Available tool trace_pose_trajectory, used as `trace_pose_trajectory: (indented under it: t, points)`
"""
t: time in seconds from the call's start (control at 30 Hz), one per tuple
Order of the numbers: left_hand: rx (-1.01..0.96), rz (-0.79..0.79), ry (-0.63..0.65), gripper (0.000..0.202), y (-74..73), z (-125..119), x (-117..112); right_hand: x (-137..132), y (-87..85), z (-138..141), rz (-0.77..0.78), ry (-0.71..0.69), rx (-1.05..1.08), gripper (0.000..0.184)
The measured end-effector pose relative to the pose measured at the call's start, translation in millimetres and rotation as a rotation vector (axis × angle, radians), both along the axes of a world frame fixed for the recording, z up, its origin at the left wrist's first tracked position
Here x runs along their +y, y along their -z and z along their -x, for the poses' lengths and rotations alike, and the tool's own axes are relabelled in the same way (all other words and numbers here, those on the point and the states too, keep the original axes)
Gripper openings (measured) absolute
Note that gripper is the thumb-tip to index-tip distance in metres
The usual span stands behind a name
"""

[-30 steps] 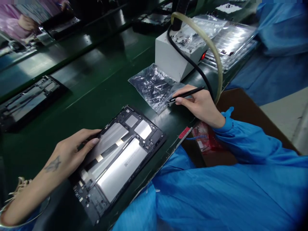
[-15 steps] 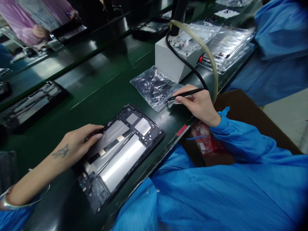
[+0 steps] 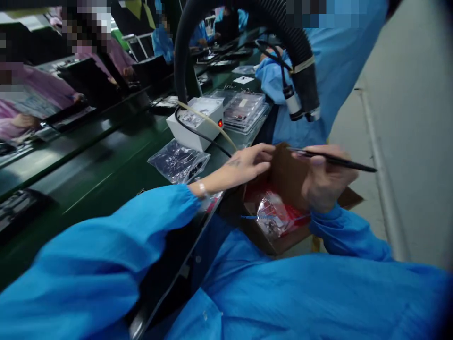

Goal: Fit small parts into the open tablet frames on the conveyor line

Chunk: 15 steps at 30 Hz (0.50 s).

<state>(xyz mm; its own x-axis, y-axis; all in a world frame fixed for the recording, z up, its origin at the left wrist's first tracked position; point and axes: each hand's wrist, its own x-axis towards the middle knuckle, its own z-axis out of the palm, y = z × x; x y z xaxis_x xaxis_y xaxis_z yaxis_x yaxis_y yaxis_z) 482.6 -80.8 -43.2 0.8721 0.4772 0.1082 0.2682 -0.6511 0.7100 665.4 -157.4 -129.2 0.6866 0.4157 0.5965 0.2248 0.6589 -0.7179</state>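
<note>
My left hand (image 3: 252,163) reaches across my lap, fingers stretched out, their tips on the edge of a flap of a brown cardboard box (image 3: 285,177). My right hand (image 3: 323,182) hovers over the box's right side, closed on a thin black pen-like tool (image 3: 339,162) whose tip points right. In the box lie red and clear plastic bags (image 3: 274,215) of small parts. The opened tablet I was holding is out of sight behind my blue left sleeve (image 3: 106,250).
On the green conveyor belt (image 3: 92,158) lie a clear bag of dark parts (image 3: 178,162), a white box with a red light (image 3: 196,120) and stacked clear trays (image 3: 246,107). A thick black hose (image 3: 247,12) arches overhead. A co-worker in blue (image 3: 311,71) stands close behind the box.
My view swung right. My left hand left the tablet and crossed to the cardboard box. My right hand lifted the black tool off the bag and moved over the box.
</note>
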Motion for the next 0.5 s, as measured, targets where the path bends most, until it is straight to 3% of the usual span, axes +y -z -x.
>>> trace_pose_trajectory:
  t: [0.07, 0.13, 0.23, 0.3, 0.4, 0.5]
  points:
    - [-0.045, 0.389, -0.008, 0.055, 10.5, -51.4, -7.0, -0.1, 5.0, -26.5, 0.007, -0.015, 0.078, 0.036]
    - [-0.063, 0.513, 0.030, 0.057, 15.6, -77.2, -17.1, 5.4, 10.6, -49.4, 0.096, -0.096, 0.120, 0.037]
    - [-0.054, 0.525, 0.085, 0.058, 15.9, -62.5, -29.8, 20.0, 20.3, -73.0, 0.233, -0.197, 0.136, 0.040]
    - [-0.052, 0.513, 0.083, 0.060, 12.9, -20.7, -32.3, 30.2, 25.8, -81.6, 0.258, -0.208, 0.156, 0.042]
    - [-0.070, 0.360, -0.011, 0.059, 1.5, 75.0, -29.3, 38.8, 26.6, -82.6, 0.232, -0.224, 0.178, 0.040]
    - [0.058, 0.062, -0.375, 0.056, -18.2, 184.5, -40.0, 40.4, 14.7, -59.3, 0.198, -0.312, 0.186, 0.038]
